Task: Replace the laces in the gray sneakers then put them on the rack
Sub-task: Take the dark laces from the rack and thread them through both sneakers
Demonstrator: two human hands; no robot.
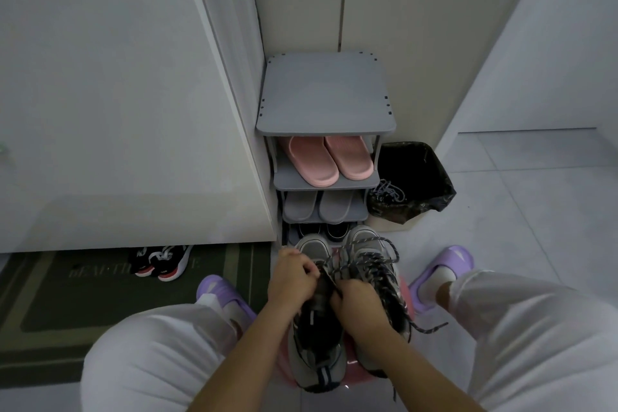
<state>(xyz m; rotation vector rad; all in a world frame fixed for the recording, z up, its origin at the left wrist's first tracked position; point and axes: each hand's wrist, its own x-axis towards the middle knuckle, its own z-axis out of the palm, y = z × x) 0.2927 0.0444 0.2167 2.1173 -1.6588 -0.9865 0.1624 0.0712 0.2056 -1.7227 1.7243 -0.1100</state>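
While keeping the gray sneakers (317, 361) propped close for reach, pinching the dark lace (329, 278) with left hand (294, 279) and right hand (356, 308), fingers curled, rack (326, 94) just beyond them.

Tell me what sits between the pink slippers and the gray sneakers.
Head view: gray slippers on the rack's next shelf down, then dark shoes on its lowest shelf, behind the gray sneakers.

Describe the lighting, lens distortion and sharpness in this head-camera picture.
Head view: dim, flat light with soft shadows; the wide-angle lens bows the white wall edges; the lowest shelf of the grey plastic shoe rack sinks into darkness; the left hand and right hand gripping the gray mesh sneaker look slightly soft.
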